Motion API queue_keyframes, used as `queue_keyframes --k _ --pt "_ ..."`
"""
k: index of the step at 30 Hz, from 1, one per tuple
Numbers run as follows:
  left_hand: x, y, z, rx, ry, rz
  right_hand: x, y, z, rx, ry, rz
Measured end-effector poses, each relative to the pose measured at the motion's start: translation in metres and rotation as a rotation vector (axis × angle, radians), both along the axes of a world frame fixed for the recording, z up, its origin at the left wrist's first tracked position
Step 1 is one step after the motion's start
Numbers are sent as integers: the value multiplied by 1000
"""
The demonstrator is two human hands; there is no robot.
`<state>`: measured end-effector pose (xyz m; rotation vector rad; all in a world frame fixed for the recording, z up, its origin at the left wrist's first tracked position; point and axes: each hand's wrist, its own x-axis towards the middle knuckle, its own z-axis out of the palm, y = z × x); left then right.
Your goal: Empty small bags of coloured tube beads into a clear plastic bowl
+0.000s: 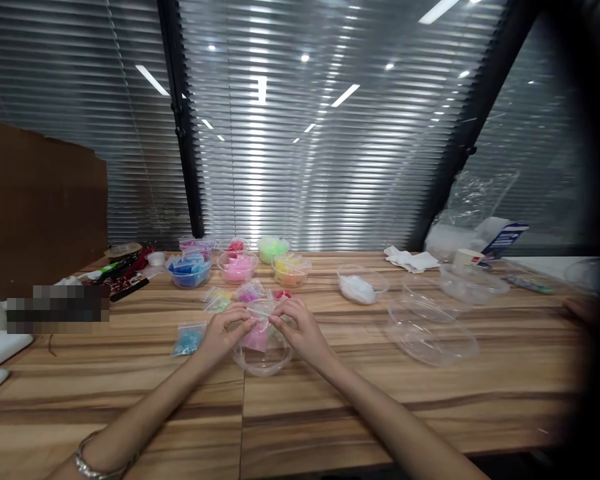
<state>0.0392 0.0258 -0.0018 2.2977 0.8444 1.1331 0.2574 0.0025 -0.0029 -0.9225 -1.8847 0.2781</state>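
Observation:
Both my hands pinch the top edge of a small clear zip bag [256, 335] with pink contents. My left hand [229, 329] grips its left side, my right hand [300, 327] its right side. Below the bag a clear plastic bowl [264, 365] rests on the table; I cannot tell whether the bag touches it. Left of my left hand lies a zip bag of blue material [189, 339]. Just beyond my hands are more small bags: a yellow-green one [218, 299], a pink-purple one [250, 291] and a red one [281, 295].
Several clear bowls hold coloured bags at the back, among them a blue bowl [189, 270], a pink bowl [237, 267] and a yellow bowl [292, 270]. A bowl with white contents [357, 289] and clear containers [433, 333] stand right. A cardboard sheet [40, 207] rises left.

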Motion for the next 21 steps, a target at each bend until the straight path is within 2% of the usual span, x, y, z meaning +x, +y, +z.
queue_keyframes --k 9,21 --pt "3 3 -14 -163 -89 -22 -4 7 -18 -183 149 84" --pt "-1 5 -18 -241 -132 -38 -3 10 -25 -314 340 94"
